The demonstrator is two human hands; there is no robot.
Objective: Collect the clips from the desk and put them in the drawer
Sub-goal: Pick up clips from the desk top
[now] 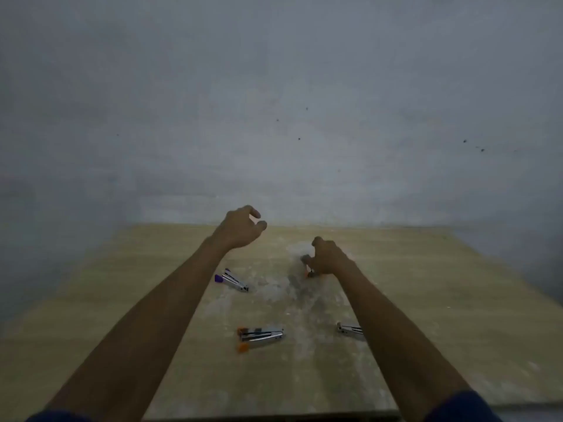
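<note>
Reaching far across the pale wooden surface (426, 284), I have my right hand (327, 258) down on the farthest clip, a small metal spring clip with an orange tip (308, 271), of which only a sliver shows under my palm. My fingers there are curled down over it; I think they have pinched it, but the hand hides the contact, so I cannot say whether it is gripped or only covered. It makes sense to take the far one with the arm at full stretch and work back toward myself.

My left hand (242, 226) hangs above the surface near the back edge, wrist raised, its fingers (255, 213) loosely hooked and holding nothing, ready for the next pick.

Three more clips lie loose on the surface. A silver metal clip with purple handle tips (231, 280) sits just beside my left forearm. A silver clip with orange handle tips (260, 337) lies nearer me, between my arms. A third silver clip (350, 329) is partly hidden behind my right forearm. They are scattered well apart, so each needs its own reach.

The drawer is not in view, so none of the clips are put away yet by my judgement.
</note>
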